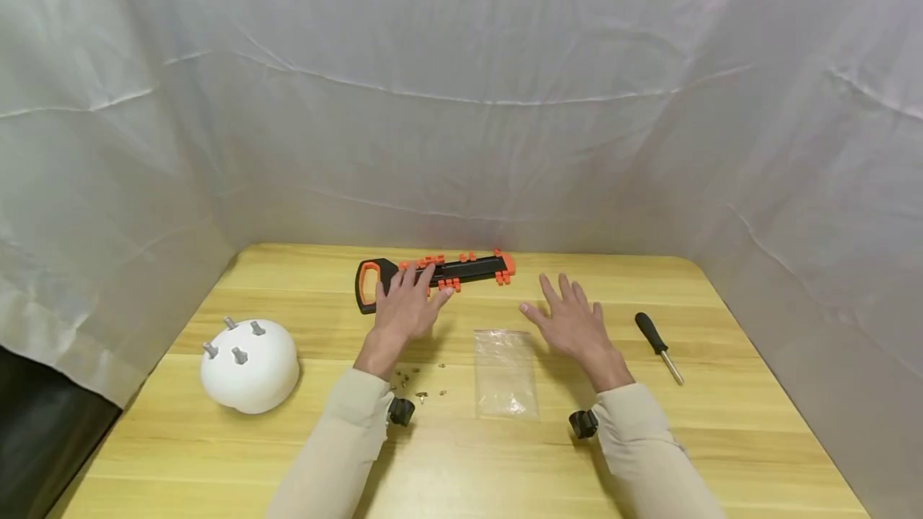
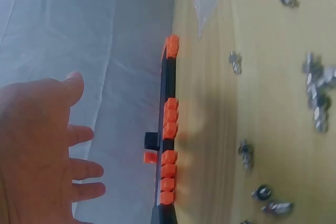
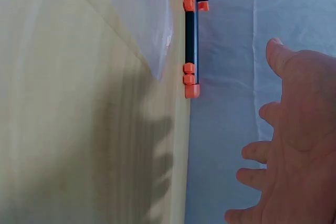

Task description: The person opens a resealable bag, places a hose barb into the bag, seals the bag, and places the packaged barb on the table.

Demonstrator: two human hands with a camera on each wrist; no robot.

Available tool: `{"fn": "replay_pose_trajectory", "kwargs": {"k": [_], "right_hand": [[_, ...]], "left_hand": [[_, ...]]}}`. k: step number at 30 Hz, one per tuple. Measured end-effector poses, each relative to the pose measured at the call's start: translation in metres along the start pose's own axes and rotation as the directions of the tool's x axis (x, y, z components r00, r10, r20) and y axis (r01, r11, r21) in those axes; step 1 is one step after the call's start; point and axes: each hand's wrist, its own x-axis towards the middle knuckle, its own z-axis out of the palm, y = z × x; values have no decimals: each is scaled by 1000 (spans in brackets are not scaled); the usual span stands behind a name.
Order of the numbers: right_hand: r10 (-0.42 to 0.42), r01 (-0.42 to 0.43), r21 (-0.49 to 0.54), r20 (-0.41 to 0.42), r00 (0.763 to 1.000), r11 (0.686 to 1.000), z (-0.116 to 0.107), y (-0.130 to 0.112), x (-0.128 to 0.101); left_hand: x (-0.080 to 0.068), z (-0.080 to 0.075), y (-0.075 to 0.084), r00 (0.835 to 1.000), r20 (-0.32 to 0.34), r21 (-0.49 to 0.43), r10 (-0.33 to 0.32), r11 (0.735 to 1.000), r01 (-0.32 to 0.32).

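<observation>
Sleeves: two beige sleeves entered from the bottom edge of the head view, a small black camera strapped at each wrist.
Left hand (image 1: 405,307): fingers straight and spread, holding nothing — it hovered above the near edge of the black and orange tool (image 1: 440,272), fingertips over its handle end; whether they touched it, I cannot tell.
Right hand (image 1: 573,323): also flat and spread wide, empty, raised above bare wood between the tool and the screwdriver (image 1: 658,346).
Tool: it lay lengthwise along the far side of the wooden table (image 1: 735,391), loop handle to the left, orange blocks clipped in groups along its black bar — flat so that both hands could come at it from the near side.
Plastic bag (image 1: 506,373): clear, flat, just in front of the hands.
Small metal parts (image 1: 414,381): loose, scattered by the left wrist, likely tipped out for easy picking.
White dome (image 1: 249,364): at the left, grey pegs upright in its top.
</observation>
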Motion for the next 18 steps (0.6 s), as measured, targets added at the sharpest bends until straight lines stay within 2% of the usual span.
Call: {"fn": "replay_pose_trajectory", "kwargs": {"k": [6, 10, 18], "right_hand": [[-17, 17, 16, 4, 1000, 1000, 7, 0, -9], [-32, 33, 35, -12, 999, 999, 10, -2, -16], [-43, 45, 74, -29, 999, 996, 13, -5, -30]], "left_hand": [[-3, 5, 1, 999, -46, -72, -8, 997, 5], [-6, 9, 3, 998, -58, -90, -9, 996, 3], [-12, 16, 11, 996, -81, -108, 31, 993, -40]]}}
